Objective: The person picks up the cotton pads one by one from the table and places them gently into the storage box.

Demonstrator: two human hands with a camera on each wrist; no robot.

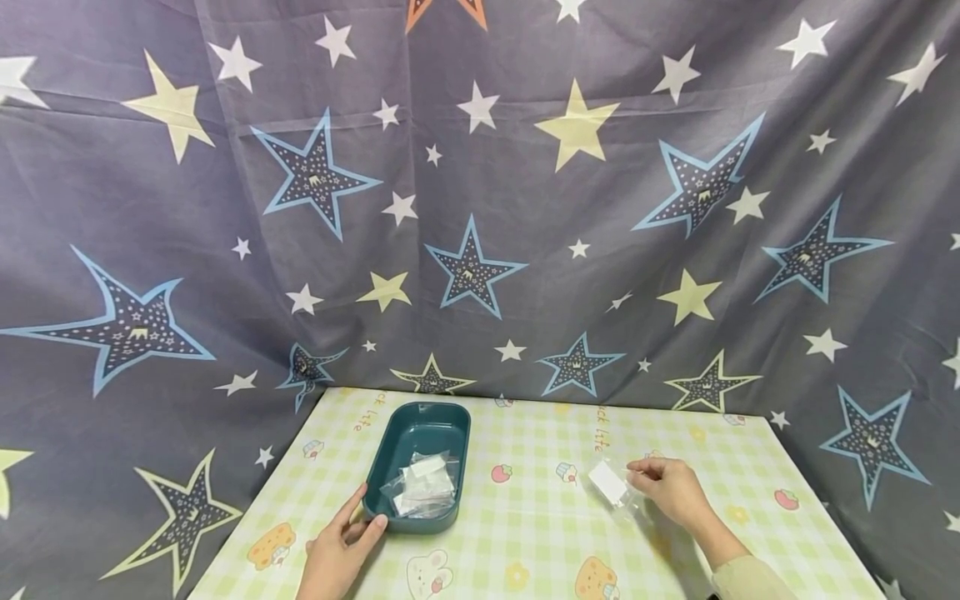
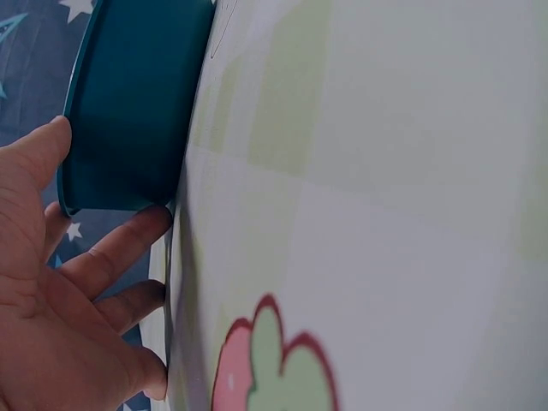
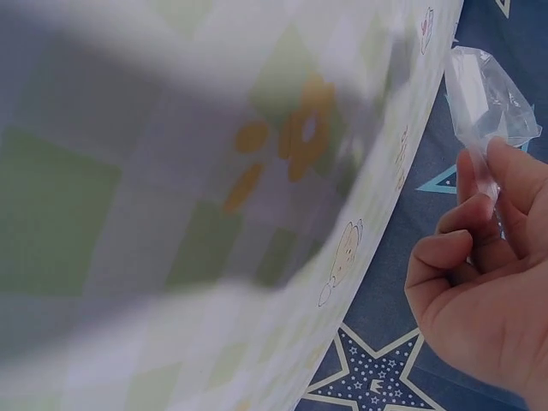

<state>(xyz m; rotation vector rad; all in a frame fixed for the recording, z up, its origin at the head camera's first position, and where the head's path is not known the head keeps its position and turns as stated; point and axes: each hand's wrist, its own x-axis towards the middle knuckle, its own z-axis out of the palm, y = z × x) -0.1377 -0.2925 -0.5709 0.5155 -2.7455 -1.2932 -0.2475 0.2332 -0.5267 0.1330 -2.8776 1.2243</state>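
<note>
In the head view my right hand (image 1: 671,492) pinches the edge of a small clear plastic bag (image 1: 611,485) with a flat white piece inside. The right wrist view shows the bag (image 3: 484,98) rising from between thumb and fingertips. On the left of the table stands a dark teal rectangular tray (image 1: 462,450), and several similar clear bags (image 1: 423,487) with white contents lie heaped in its near half. My left hand (image 1: 341,546) holds the tray's near left corner, thumb and fingers on either side of it. In the left wrist view the thumb touches the tray's rim (image 2: 67,171).
A green-and-white checked cloth (image 1: 517,533) with cartoon prints covers the table. Behind and beside the table hangs a dark grey curtain (image 1: 480,183) patterned with stars. The sleeve (image 1: 753,579) of the right arm shows at the near right.
</note>
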